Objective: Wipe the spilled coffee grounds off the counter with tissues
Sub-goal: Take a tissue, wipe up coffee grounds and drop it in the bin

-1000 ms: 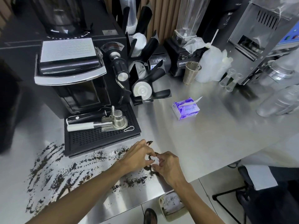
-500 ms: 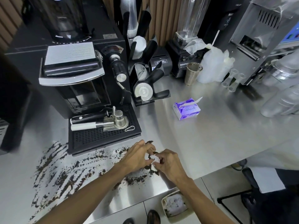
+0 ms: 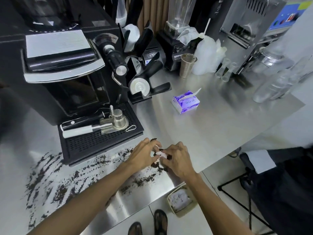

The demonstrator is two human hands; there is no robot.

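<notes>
Low in the frame, a small bin [image 3: 176,189] sits on the floor just under the edge of a steel counter [image 3: 211,133]. Above it, at lower centre, the left hand [image 3: 144,156] and right hand [image 3: 179,160] meet. The fingers of both are curled, pinching a crumpled white tissue [image 3: 160,153] between them. Dark coffee grounds [image 3: 62,189] streak the counter from the hands to the lower left. Behind them sits a black drip tray [image 3: 101,143]. Farther back, right of centre, lies a purple tissue pack [image 3: 185,102].
</notes>
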